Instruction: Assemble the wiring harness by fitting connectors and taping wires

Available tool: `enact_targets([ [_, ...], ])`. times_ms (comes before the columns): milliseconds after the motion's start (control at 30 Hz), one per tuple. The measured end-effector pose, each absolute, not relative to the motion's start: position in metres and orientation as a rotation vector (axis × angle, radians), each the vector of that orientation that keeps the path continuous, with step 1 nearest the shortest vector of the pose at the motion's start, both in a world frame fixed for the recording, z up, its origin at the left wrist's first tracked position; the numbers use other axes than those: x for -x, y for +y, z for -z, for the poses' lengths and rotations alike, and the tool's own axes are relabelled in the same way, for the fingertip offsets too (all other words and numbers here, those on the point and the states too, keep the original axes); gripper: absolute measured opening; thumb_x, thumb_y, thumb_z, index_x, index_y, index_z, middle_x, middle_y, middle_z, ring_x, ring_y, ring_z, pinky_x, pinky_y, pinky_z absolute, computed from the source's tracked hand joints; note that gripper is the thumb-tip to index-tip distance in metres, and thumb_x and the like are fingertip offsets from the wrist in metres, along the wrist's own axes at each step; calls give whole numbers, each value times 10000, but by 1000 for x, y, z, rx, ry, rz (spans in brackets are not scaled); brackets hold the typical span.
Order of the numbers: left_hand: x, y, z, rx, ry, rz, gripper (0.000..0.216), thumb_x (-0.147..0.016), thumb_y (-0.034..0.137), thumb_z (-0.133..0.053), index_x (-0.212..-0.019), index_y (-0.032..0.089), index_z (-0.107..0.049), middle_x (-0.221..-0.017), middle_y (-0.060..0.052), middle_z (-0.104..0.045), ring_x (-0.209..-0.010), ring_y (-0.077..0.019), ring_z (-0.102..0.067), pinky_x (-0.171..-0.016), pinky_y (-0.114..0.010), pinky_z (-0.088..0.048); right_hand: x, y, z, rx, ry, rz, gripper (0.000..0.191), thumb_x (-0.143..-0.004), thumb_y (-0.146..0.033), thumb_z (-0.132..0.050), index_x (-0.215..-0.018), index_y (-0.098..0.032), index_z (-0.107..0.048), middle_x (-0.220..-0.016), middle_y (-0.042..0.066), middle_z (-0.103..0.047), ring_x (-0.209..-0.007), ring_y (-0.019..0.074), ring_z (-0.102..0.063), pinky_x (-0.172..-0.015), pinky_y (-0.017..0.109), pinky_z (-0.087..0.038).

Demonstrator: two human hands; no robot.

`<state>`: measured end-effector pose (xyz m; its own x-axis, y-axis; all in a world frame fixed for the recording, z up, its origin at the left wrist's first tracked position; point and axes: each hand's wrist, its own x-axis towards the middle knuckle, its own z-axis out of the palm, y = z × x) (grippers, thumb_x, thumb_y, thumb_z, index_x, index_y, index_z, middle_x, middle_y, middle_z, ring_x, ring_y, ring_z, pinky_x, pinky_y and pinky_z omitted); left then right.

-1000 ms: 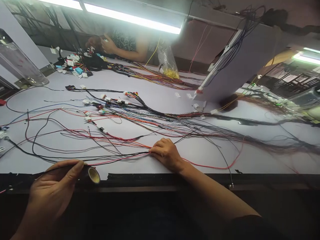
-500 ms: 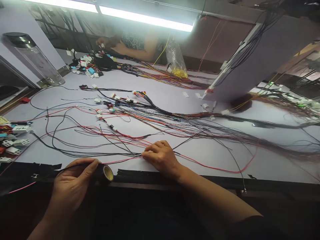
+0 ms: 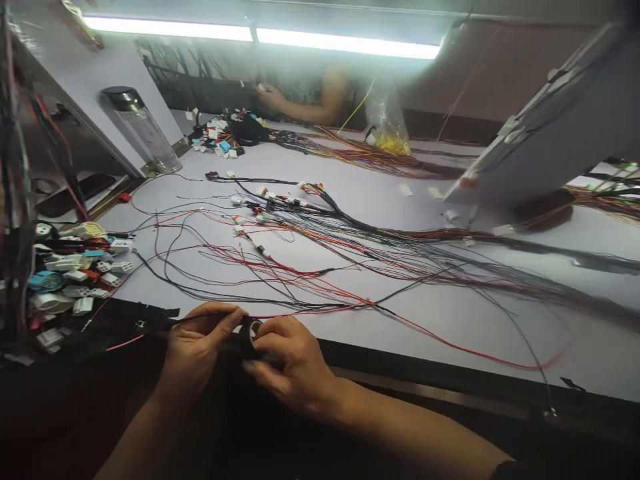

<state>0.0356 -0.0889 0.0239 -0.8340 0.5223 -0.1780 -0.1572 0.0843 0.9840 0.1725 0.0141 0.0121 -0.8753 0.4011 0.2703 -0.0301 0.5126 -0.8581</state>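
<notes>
Near the front edge of the table, my left hand (image 3: pixel 197 347) pinches a thin bundle of wires between thumb and fingers. A pink-red wire (image 3: pixel 280 315) runs out of that pinch to the right. Just beside it, a roll of black tape (image 3: pixel 248 338) hangs at the table edge. My right hand (image 3: pixel 297 363) is closed at the roll's right side, fingertips at its hollow core and thumb below. Behind both hands spreads a wire harness of black, red and blue wires (image 3: pixel 345 223), with small white connectors (image 3: pixel 239 231) at its left ends.
Connectors (image 3: pixel 75 275) pile up at the left, by hanging wires (image 3: pixel 17 167). A glass bottle (image 3: pixel 150 137) stands at the back left. Another connector heap (image 3: pixel 220 137) and a plastic bag with yellow pieces (image 3: pixel 393 140) lie behind. Across the table, a person's arm (image 3: pixel 300 110) shows.
My right hand has left the wires on the table and come left to the tape roll. My left hand keeps its pinch. The view has turned left.
</notes>
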Motion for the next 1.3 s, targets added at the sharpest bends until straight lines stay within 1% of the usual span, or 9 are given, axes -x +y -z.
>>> enact_targets([
  [233, -34, -86, -24, -371, 1686, -1808, 198, -665, 271, -821, -785, 174, -695, -761, -53, -730, -728, -217, -701, -704, -325, -571, -187, 22, -29, 436, -1994, -2044, 236, -888, -408, -592, -904, -203, -708, -795, 15, -652, -749, 142, -563, -713, 265, -455],
  [433, -34, -86, -19, -372, 1632, -1824, 153, -680, 258, -813, -764, 177, -713, -765, -49, -736, -748, -202, -703, -766, -315, -571, -184, 21, -31, 714, -1097, -2552, 320, -826, -474, -668, -784, -158, -694, -803, 28, -644, -606, 82, -429, -622, 229, -407],
  [567, -30, -90, -12, -356, 1704, -1790, 194, -654, 254, -832, -781, 173, -709, -768, -56, -739, -739, -209, -711, -741, -292, -577, -175, 29, -37, 837, -571, -2666, 285, -763, -441, -739, -834, -173, -676, -984, 53, -650, -590, 60, -406, -502, 184, -319],
  [667, -28, -95, -7, -266, 1757, -1737, 248, -626, 281, -848, -799, 174, -705, -765, -60, -738, -736, -236, -716, -684, -300, -590, -173, 35, -44, 752, -714, -2730, 325, -760, -400, -737, -1015, -208, -678, -1213, 64, -596, -701, 73, -509, -516, 172, -331],
  [800, -33, -97, -13, -152, 1775, -1716, 334, -563, 318, -875, -805, 171, -700, -757, -81, -741, -717, -280, -718, -607, -311, -595, -179, 36, -36, 657, -1659, -2397, 437, -751, -287, -727, -1176, -265, -625, -1190, 42, -628, -690, 97, -562, -556, 210, -389],
  [933, -39, -95, -26, -53, 1738, -1680, 379, -525, 347, -883, -810, 184, -695, -752, -76, -742, -657, -311, -710, -570, -371, -602, -181, 33, -23, 575, -2328, -1641, 256, -807, -252, -673, -1061, -276, -687, -956, 8, -720, -799, 154, -636, -707, 247, -443],
  [1100, -36, -95, -26, -199, 1890, -1652, 350, -534, 384, -869, -789, 207, -707, -791, -59, -736, -677, -287, -708, -534, -314, -592, -175, 32, -23, 599, -2463, -1335, 91, -810, -310, -700, -889, -266, -703, -839, -25, -737, -759, 131, -669, -650, 206, -427],
  [1233, -42, -89, -26, -695, 1935, -1669, 277, -635, 423, -804, -838, 242, -753, -1033, -71, -708, -934, -272, -685, -741, -275, -584, -171, 34, -22, 597, -2477, -1234, 49, -842, -273, -657, -834, -254, -702, -810, -31, -740, -737, 117, -678, -628, 194, -422],
  [1300, -48, -84, -29, -860, 1940, -1638, 212, -695, 434, -761, -819, 261, -764, -1028, -63, -698, -956, -252, -670, -805, -281, -566, -171, 35, -21, 576, -2484, -1210, 69, -854, -283, -644, -825, -251, -698, -791, -36, -736, -715, 113, -675, -616, 192, -428],
])
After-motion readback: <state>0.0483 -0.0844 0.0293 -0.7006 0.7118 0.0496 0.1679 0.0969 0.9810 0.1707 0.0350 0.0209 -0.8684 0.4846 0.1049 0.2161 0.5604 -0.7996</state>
